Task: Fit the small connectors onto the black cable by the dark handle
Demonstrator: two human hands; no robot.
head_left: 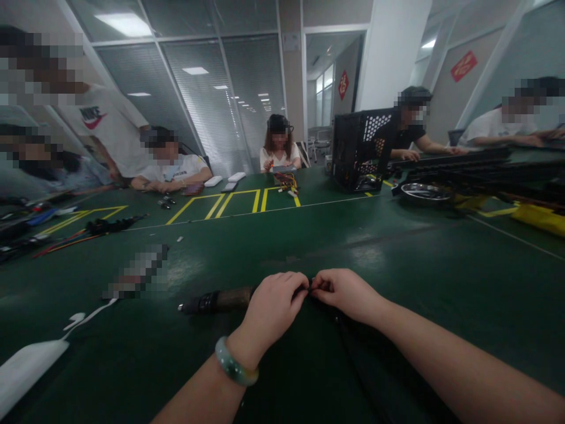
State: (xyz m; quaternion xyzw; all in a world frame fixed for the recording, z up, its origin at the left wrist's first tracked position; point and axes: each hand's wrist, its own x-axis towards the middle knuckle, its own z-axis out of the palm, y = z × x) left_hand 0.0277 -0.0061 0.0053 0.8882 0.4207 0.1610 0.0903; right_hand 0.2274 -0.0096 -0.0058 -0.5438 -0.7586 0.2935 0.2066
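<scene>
An inline electric screwdriver (233, 298), with a brownish barrel, black front and metal tip, lies on the green table pointing left. My left hand (276, 306), a green bangle at its wrist, is closed over the tool's rear end, which it hides. Close beside it, my right hand (348, 294) is closed in a pinch on a small dark piece that seems to be the end of a black cord (339, 324). The fingertips of both hands nearly meet there; whether cord and tool are joined is hidden. The cord runs from under my right hand toward the near edge.
At left lie a phone-like slab (141, 271) and a white power bank-like block (30, 371) linked by a white cable (92, 313). Cables (110, 225) lie farther left. A black computer case (353, 150) stands at back right, near a dark frame (463, 168). Several people sit around.
</scene>
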